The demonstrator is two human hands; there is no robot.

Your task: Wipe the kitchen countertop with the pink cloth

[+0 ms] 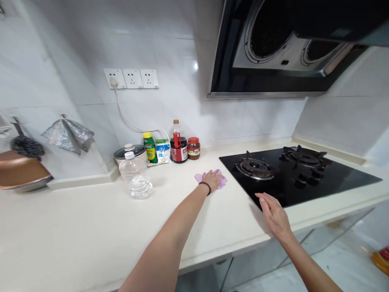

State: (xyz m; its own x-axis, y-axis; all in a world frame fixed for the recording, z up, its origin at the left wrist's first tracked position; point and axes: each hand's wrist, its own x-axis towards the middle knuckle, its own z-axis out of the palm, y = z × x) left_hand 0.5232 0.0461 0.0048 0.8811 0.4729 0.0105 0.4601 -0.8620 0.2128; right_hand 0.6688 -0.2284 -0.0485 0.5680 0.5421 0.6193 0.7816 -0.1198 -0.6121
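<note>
My left hand (212, 181), with a dark beaded bracelet at the wrist, presses down on a light purple cloth (223, 182) on the countertop. Its fingers hold the bunched cloth, whose edges show on both sides. The cloth lies just left of the black glass gas stove (291, 178). Over the stove's front left corner hovers my right hand (273, 215), its fingers stretched out side by side and nothing visible in it. Whether it touches the counter edge I cannot tell.
Left on the white counter (75, 235) stands a clear water bottle (138, 180) before a lidded pot (135, 151). Along the wall are a green bottle (150, 148), a white packet (163, 152), a dark sauce bottle (178, 148) and a red-lidded jar (193, 149). A range hood (267, 95) overhangs the stove.
</note>
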